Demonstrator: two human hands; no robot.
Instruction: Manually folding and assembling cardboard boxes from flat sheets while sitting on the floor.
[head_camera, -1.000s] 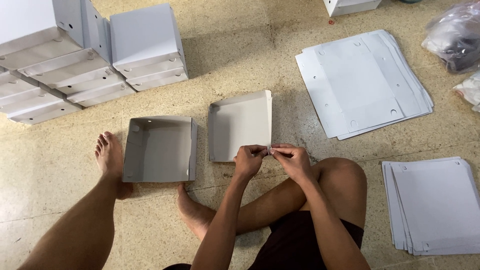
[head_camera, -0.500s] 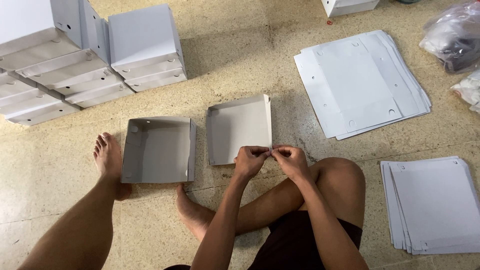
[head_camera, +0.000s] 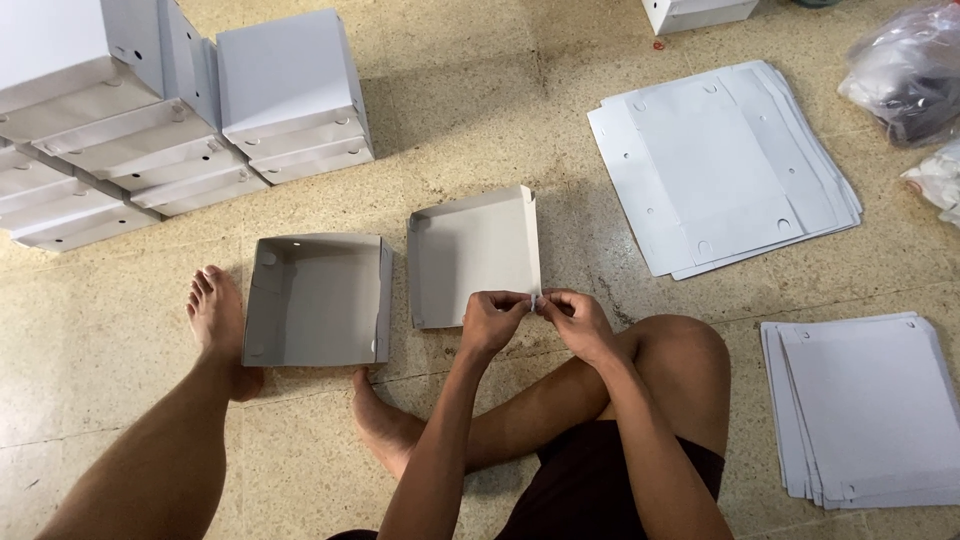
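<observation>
Both hands pinch the near right corner of the half-folded box. The left hand and right hand meet there, fingertips touching, box lying just ahead.

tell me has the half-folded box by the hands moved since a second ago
No: the half-folded box sits equally close to the open box beside it.
</observation>
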